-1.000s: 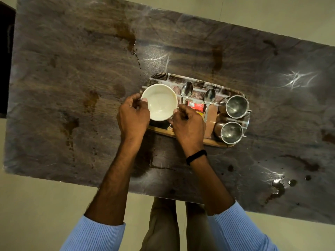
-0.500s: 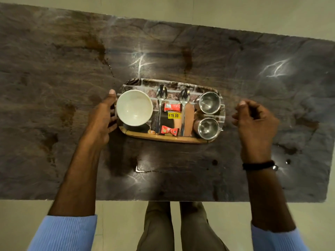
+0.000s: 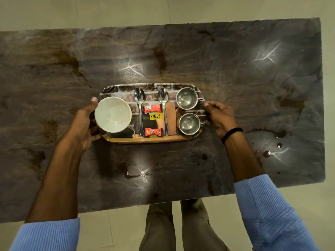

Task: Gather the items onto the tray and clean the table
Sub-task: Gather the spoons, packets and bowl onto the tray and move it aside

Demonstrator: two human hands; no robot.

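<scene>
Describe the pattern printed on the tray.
The tray shows a brick-wall print, best seen in the head view.

Head cam, top-down on table (image 3: 235, 78)

The table (image 3: 235, 87) is dark veined stone, polished enough to throw bright glints, with wet brown stains. The tray (image 3: 150, 140) has a glossy printed brick face and a wood-look near rim. The bowl (image 3: 113, 115) is smooth, white and glazed. The spoons (image 3: 140, 98) and cups (image 3: 186, 100) are shiny metal. The red sachets (image 3: 152, 108) are glossy film. The sleeves (image 3: 272, 205) are ribbed blue cloth.
</scene>
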